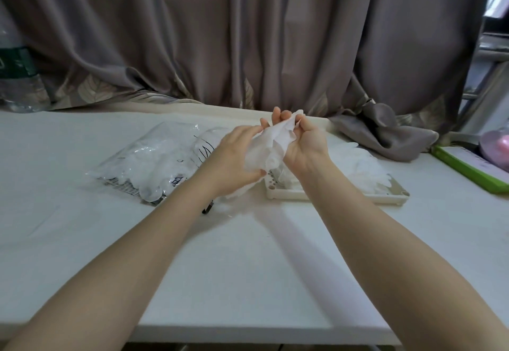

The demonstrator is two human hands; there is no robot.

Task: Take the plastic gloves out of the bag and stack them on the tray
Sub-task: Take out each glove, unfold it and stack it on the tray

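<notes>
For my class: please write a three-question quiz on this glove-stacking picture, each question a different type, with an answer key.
1. True or false: both hands grip the raised plastic glove.
2. Which lies further left on the table? A) bag B) tray
3. Fill in: gloves already stacked lie on the ____.

Key: 1 true: left hand and right hand both hold it. 2 A. 3 tray.
</notes>
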